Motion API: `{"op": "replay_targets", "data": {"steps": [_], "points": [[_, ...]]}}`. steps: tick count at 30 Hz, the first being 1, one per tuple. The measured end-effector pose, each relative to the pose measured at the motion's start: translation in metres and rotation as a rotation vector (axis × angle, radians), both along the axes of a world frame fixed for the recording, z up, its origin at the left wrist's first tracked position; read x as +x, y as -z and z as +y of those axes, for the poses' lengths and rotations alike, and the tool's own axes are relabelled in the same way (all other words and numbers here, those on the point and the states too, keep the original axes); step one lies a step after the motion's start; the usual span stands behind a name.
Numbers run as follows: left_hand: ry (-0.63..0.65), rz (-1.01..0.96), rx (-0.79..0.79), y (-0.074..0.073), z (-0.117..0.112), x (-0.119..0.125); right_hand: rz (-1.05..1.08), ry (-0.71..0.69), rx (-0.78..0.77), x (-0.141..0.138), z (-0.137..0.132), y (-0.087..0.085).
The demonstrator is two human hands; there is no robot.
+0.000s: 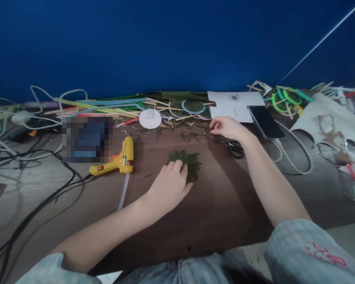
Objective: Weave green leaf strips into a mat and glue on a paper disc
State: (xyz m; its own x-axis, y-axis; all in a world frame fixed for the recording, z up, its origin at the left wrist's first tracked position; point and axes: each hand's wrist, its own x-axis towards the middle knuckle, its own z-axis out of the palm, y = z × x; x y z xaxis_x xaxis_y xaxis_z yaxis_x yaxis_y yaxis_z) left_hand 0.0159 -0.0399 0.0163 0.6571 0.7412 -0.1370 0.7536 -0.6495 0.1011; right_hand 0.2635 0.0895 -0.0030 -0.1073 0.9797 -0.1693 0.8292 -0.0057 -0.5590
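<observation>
A round clump of narrow green leaves (193, 165) lies on the brown table in front of me. My left hand (169, 184) rests on its left side, fingers curled over it and thumb at its near edge. Farther back on the right, my right hand (228, 128) is closed, its fingertips pinched low over loose green clippings; anything between them is too small to make out. Black-handled scissors (235, 149) lie just below that hand. Cut green bits (189, 136) are scattered between the hands and the craft pieces at the back.
A yellow glue gun (126, 156) with a lit light stands left, its cord trailing. Beside it is a blurred dark device (88, 138). A white round card (150, 118), colored rings (193, 106), paper (230, 103), a phone (266, 122) on a cable, and cut sheets (337, 122) line the back and right.
</observation>
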Motion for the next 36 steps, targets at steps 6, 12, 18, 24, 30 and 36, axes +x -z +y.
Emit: {"op": "replay_targets", "data": {"steps": [6, 12, 18, 24, 30, 36], "points": [[0.037, -0.063, -0.06, 0.0, 0.006, -0.01, 0.006, 0.056, 0.085, 0.004, 0.002, 0.0], [0.049, -0.121, -0.108, -0.007, 0.023, -0.024, 0.034, -0.097, -0.125, 0.021, 0.006, -0.007], [-0.035, -0.097, -0.069, -0.02, 0.037, -0.041, 0.014, -0.05, -0.088, 0.025, 0.01, 0.006], [-0.101, -0.115, -0.089, -0.026, 0.044, -0.05, -0.027, -0.007, -0.056, 0.02, 0.01, 0.005], [-0.155, -0.119, -0.114, -0.031, 0.049, -0.054, -0.069, 0.022, -0.016, 0.023, 0.008, -0.002], [-0.191, -0.134, -0.118, -0.035, 0.055, -0.059, -0.11, 0.093, 0.183, 0.029, 0.0, -0.031]]}}
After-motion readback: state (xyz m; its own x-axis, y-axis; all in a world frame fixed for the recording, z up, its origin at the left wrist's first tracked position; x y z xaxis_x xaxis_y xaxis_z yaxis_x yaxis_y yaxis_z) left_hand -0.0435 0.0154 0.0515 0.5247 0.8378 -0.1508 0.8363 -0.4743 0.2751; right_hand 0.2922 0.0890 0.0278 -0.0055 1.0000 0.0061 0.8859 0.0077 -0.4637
